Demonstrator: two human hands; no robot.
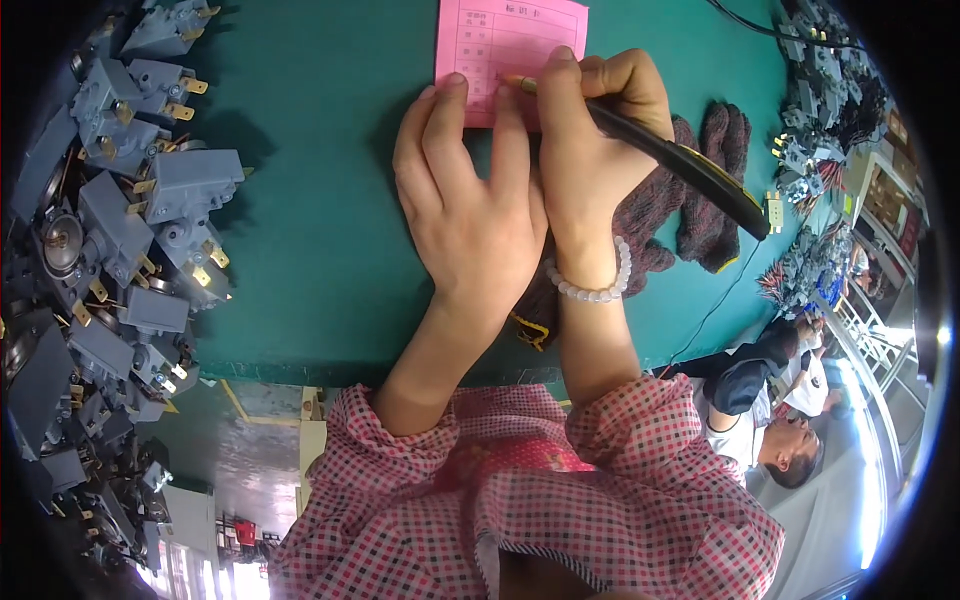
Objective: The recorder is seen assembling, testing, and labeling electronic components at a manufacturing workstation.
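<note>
A pink printed card (520,35) lies on the green tabletop at the far middle. My left hand (470,200) rests flat with its fingers apart, the fingertips pressing on the card's near part. My right hand (595,150) is closed around a thick black pen (690,165) with a thin yellow line along it. Its brass-coloured, orange-tipped end points at the lower part of the card; some of the tip is close to my fingers. Dark brown knitted gloves (715,185) with yellow edging lie under and beside my right wrist.
Many grey box-shaped parts with brass tabs (195,185) are heaped along the left side. More grey parts with wires (815,160) lie at the right. A thin dark cord (735,290) runs near the table's edge. Another person (765,420) is at the lower right.
</note>
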